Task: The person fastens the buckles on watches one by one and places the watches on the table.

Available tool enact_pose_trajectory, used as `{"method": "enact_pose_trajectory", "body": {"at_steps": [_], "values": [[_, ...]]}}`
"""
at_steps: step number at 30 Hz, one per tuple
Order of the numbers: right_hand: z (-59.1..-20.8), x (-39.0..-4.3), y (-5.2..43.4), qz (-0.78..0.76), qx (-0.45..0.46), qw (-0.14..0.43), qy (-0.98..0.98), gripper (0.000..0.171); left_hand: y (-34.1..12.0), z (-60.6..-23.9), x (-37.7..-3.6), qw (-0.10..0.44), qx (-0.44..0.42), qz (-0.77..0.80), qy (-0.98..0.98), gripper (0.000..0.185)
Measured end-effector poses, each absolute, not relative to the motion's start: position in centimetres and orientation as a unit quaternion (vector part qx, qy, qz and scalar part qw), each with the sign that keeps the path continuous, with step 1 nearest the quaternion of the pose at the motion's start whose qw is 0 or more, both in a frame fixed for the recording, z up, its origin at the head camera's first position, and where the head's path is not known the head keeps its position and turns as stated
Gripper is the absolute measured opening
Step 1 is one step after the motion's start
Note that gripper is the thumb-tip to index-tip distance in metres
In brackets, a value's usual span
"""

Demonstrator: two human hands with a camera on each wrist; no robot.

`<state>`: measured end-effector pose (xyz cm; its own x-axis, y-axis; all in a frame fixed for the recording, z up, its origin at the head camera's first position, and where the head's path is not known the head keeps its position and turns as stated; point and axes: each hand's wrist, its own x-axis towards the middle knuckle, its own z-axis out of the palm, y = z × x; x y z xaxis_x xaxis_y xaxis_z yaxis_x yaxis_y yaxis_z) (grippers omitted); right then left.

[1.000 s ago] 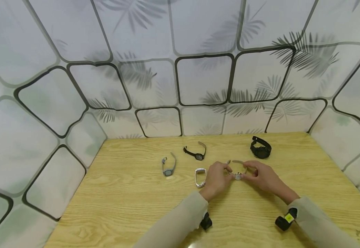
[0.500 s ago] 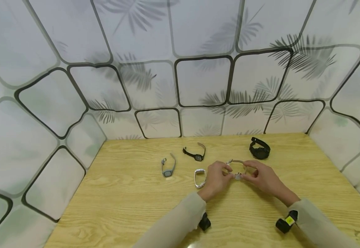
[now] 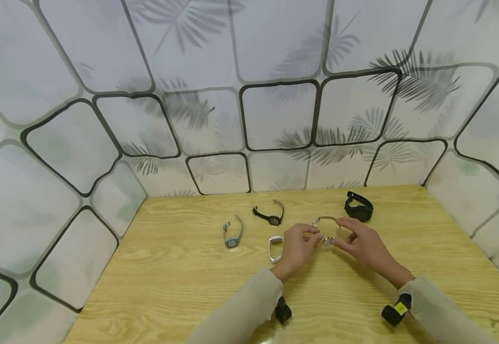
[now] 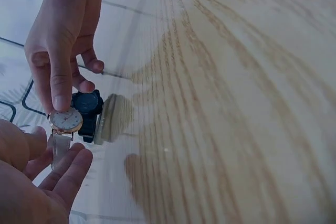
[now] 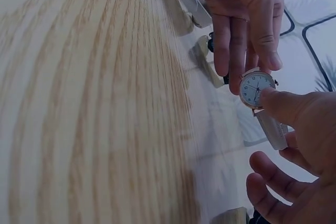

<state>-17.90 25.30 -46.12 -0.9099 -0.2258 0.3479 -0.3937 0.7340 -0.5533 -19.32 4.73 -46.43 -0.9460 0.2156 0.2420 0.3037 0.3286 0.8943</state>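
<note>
Both arms wear long, loose beige sleeves (image 3: 249, 306) ending behind the bare fingers. A small black camera (image 3: 282, 311) sits under each wrist; the right one (image 3: 396, 308) bears a yellow label.

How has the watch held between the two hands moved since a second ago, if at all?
Barely: the round-faced watch between the left hand and right hand sits slightly nearer the black watch at the far side of the table.

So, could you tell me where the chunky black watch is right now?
In the head view the black watch lies on the table at the far right of the row, just beyond the right hand.
</note>
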Motion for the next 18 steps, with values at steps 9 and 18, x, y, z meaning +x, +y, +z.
{"method": "enact_pose_trajectory", "body": {"at_steps": [9,18], "values": [[-46.28,-18.07,24.71,0.334,0.189,0.173,-0.907,0.059,4.44,-45.84,-19.43,0.021,-0.112,-0.624,-0.773,0.014],[-46.40,-17.96,24.45,0.375,0.198,0.166,-0.890,0.059,4.13,-45.70,-19.55,0.002,-0.094,-0.644,-0.759,0.012]]}}
